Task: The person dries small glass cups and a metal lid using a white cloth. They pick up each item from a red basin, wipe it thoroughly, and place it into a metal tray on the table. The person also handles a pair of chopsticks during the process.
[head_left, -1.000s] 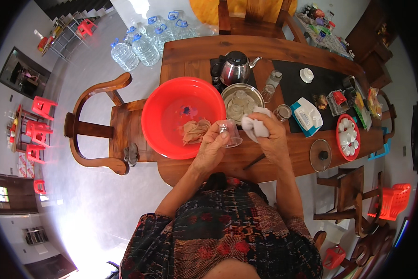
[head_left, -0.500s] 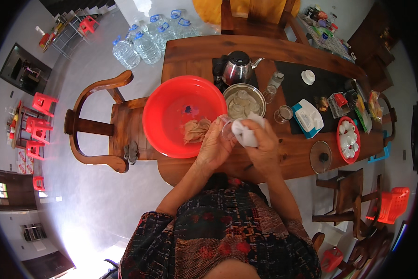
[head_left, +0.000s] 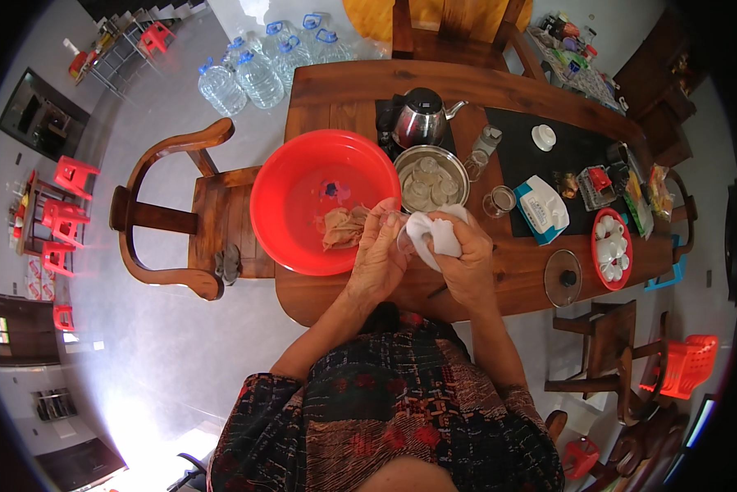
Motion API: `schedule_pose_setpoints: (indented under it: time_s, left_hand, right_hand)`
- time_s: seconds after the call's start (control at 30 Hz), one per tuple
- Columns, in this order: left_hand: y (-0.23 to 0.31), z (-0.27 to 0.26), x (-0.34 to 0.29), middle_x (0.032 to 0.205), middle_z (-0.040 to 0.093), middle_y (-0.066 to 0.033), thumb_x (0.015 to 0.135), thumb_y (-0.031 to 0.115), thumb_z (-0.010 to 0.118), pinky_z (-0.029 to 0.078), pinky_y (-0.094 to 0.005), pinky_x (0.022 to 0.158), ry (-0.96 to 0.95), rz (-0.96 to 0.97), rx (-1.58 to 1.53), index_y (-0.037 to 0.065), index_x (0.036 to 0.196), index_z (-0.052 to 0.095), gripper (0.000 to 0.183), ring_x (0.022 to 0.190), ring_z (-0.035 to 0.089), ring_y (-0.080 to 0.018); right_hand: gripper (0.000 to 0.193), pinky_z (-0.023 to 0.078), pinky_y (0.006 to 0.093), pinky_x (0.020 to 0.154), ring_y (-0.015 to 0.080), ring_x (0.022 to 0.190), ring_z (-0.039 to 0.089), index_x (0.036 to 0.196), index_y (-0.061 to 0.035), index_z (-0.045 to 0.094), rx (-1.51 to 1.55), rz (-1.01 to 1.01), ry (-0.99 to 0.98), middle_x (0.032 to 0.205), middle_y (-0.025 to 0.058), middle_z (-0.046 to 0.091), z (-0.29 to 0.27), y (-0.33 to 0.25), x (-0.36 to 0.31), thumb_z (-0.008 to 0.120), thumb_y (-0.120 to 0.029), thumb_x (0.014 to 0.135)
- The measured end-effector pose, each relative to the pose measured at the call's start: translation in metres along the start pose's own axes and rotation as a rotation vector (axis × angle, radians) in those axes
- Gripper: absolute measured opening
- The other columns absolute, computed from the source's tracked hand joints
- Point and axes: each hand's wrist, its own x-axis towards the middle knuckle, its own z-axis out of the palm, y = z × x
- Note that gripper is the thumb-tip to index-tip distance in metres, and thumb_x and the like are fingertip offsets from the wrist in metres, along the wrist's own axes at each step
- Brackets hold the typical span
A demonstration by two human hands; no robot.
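Observation:
My left hand [head_left: 379, 256] is closed around a small clear glass [head_left: 403, 238], held above the table's near edge. Against the glass, my right hand [head_left: 469, 256] pinches a white tissue or cloth [head_left: 435, 234], which partly covers the rim. Just left of my hands stands a large red basin [head_left: 290, 176] with a wet tan cloth [head_left: 344, 227] inside. Beyond my hands, a steel pot [head_left: 464, 190] holds several clear glasses [head_left: 430, 182] lying in it. Another glass [head_left: 498, 201] stands on the table to the right of the pot.
A steel kettle [head_left: 422, 123] stands behind the pot. To the right are a tissue pack [head_left: 542, 209], a glass lid [head_left: 563, 277] and a red tray [head_left: 604, 277] of white cups. The wooden table [head_left: 335, 98] has a wooden chair [head_left: 159, 217] at its left.
The white tissue has shifted and spread at the glass, now showing a loop. Both hands stay almost in the same place. The whole view has moved slightly.

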Motion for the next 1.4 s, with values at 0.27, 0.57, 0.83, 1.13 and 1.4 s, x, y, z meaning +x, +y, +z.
schedule_pose_setpoints:
  time_s: [0.27, 0.57, 0.83, 1.13, 1.4]
  left_hand:
    - [-0.001, -0.015, 0.006, 0.108, 0.058, -0.0064, 0.097, 0.018, 0.048, 0.049, -0.0315, 0.088, -0.022, 0.050, 0.112, 0.008, 0.120, 0.046, 0.025, 0.102, 0.057, -0.0163]
    - [0.005, 0.007, -0.003, 0.101, 0.058, -0.0041, 0.093, 0.009, 0.054, 0.047, -0.0268, 0.086, -0.105, 0.099, 0.176, 0.009, 0.118, 0.044, 0.027, 0.095, 0.056, -0.0119]
    - [0.011, -0.002, -0.003, 0.101, 0.058, -0.0053, 0.094, 0.015, 0.053, 0.046, -0.0276, 0.086, -0.100, 0.090, 0.327, 0.011, 0.121, 0.042, 0.029, 0.095, 0.057, -0.0134]
    - [0.012, -0.006, -0.004, 0.105, 0.060, -0.0040, 0.099, 0.038, 0.039, 0.051, -0.0273, 0.069, -0.008, -0.125, 0.231, 0.017, 0.120, 0.041, 0.031, 0.089, 0.060, -0.0137]
    - [0.010, -0.021, 0.008, 0.088, 0.061, -0.0044, 0.098, 0.043, 0.039, 0.050, -0.0260, 0.070, 0.046, -0.134, 0.200, 0.011, 0.107, 0.049, 0.035, 0.081, 0.059, -0.0144]
  right_hand:
    - [0.036, 0.049, 0.0388, 0.066, 0.0325, 0.078, 0.059, 0.102, -0.0080, 0.063, -0.590, -0.237, -0.028, 0.088, 0.0138, 0.053, 0.013, 0.004, -0.009, 0.068, -0.001, 0.067]
    - [0.030, 0.049, 0.0369, 0.064, 0.0301, 0.077, 0.059, 0.099, -0.0078, 0.066, -0.456, -0.243, 0.131, 0.084, 0.0120, 0.053, 0.018, 0.011, -0.005, 0.069, -0.003, 0.070]
    - [0.022, 0.047, 0.0279, 0.071, 0.0189, 0.083, 0.060, 0.097, 0.0000, 0.067, 0.169, 0.221, -0.191, 0.094, 0.0102, 0.060, 0.001, 0.012, -0.011, 0.070, -0.002, 0.075]
    - [0.033, 0.050, 0.0328, 0.068, 0.0257, 0.083, 0.061, 0.101, -0.0074, 0.067, -0.362, -0.176, 0.011, 0.091, 0.0103, 0.058, -0.001, 0.002, -0.009, 0.068, 0.002, 0.070]
    - [0.029, 0.048, 0.0327, 0.074, 0.0277, 0.086, 0.062, 0.099, -0.0055, 0.066, 0.003, 0.064, -0.460, 0.095, 0.0116, 0.060, -0.011, -0.003, -0.021, 0.068, -0.001, 0.070]
